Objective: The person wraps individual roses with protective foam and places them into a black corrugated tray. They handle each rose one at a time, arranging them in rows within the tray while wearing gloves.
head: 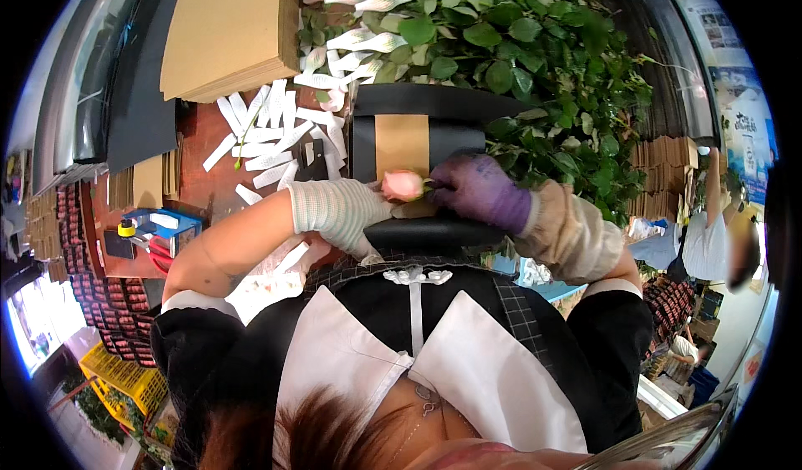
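Note:
A pink rose (401, 185) lies above a brown cardboard piece (401, 141) on a black wrapping sheet (369, 147). The sheet's near and far sides stand up as dark flaps. My right hand (479, 188), in a purple glove with a beige sleeve cover, pinches the rose's green stem close below the bloom. To the left of the bloom is my left hand (341, 212), in a white striped knit glove. Its fingertips reach the bloom's edge and the near part of the sheet; whether they grip anything is hidden.
Rose stems with dense green leaves (532, 50) fill the right side. White mesh bud nets (379, 42) and flattened white sleeves (269, 135) litter the reddish table (203, 138). A cardboard stack (232, 25) stands far left; red-handled scissors (160, 254) lie by a blue box (187, 230).

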`<action>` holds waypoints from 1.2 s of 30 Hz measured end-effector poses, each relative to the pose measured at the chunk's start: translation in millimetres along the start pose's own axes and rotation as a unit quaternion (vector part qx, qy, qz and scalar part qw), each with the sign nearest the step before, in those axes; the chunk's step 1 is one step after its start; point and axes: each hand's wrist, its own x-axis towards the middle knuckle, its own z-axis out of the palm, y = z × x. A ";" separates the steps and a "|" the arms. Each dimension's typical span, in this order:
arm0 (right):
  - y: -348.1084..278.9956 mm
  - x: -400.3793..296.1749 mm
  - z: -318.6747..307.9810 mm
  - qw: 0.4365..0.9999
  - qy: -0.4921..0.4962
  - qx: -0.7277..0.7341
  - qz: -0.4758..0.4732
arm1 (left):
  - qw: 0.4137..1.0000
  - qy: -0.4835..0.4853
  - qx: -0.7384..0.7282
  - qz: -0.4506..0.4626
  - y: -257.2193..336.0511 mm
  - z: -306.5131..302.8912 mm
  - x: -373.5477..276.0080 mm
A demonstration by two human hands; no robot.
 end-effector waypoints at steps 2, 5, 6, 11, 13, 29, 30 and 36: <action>12.7 9.4 21.6 0.997 -0.042 0.065 0.001 | 0.997 -0.048 -0.058 -0.015 -2.5 -9.8 -5.3; 18.9 9.6 32.0 0.986 -0.073 0.149 0.010 | 0.950 0.045 -0.303 -0.054 -19.7 -29.3 -33.1; 11.9 15.4 23.1 0.983 -0.092 0.158 0.012 | 0.839 0.211 -0.494 -0.084 -29.3 -5.0 -35.7; 18.9 10.3 28.0 0.987 -0.063 0.147 -0.023 | 0.668 0.444 -0.557 -0.214 -32.6 39.1 13.2; 13.9 12.9 23.2 0.989 -0.058 0.134 -0.034 | 0.669 0.442 -0.549 -0.233 -32.7 42.8 21.2; 14.9 19.3 27.2 0.976 -0.125 0.176 -0.013 | 0.886 0.451 -0.087 -0.062 -27.3 3.6 9.9; 8.3 19.5 22.8 0.981 -0.114 0.157 -0.009 | 0.885 0.465 -0.030 0.004 -21.3 6.4 20.2; 13.0 -14.9 -13.6 0.991 -0.070 0.092 -0.064 | 0.950 0.297 0.079 0.044 -26.6 21.8 46.9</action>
